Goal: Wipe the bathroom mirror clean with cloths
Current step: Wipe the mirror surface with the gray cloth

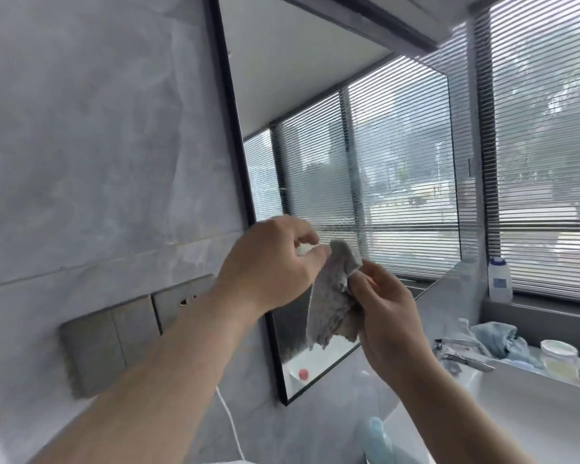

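Note:
A large black-framed mirror [365, 145] hangs on the grey wall and reflects window blinds. In front of its lower left part I hold a small grey speckled cloth [332, 303] between both hands. My left hand [272, 262] pinches the cloth's upper edge with thumb and fingertips. My right hand [385, 309] grips its right side, fingers curled round it. The cloth hangs down and does not touch the glass. Faint smears show on the mirror near the cloth.
Grey wall switches and a socket [131, 326] sit left of the mirror, with a white cable [230, 426] below. At right are a white basin [516, 406], a chrome tap [462, 353], a blue cloth [499, 339], a lidded jar [559, 358] and a white bottle [500, 279] on the sill.

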